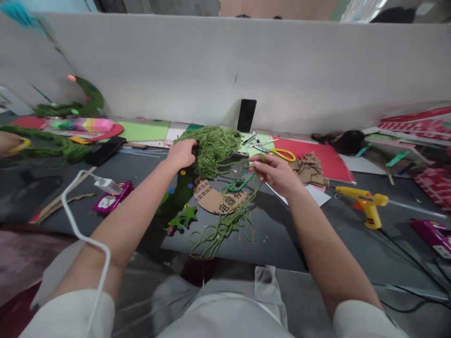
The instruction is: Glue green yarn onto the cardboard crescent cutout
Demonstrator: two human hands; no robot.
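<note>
A tangled pile of green yarn (214,146) lies on the dark table (282,234) in front of me. My left hand (182,154) is closed on the left side of the pile. My right hand (275,172) pinches strands of the same yarn, which trail down in loose loops (218,230) toward the table's near edge. Green-handled scissors (241,183) lie just left of my right hand, partly over a round cardboard disc (214,199). Green felt stars (183,217) sit left of the disc.
A yellow glue gun (366,204) lies at right, beside cardboard scraps (310,170) on a red sheet (327,159). Yellow-handled scissors (278,152), a black phone (246,115) against the white partition, a white charger cable (81,220), a magenta device (111,199). Another person's hand (10,142) at far left.
</note>
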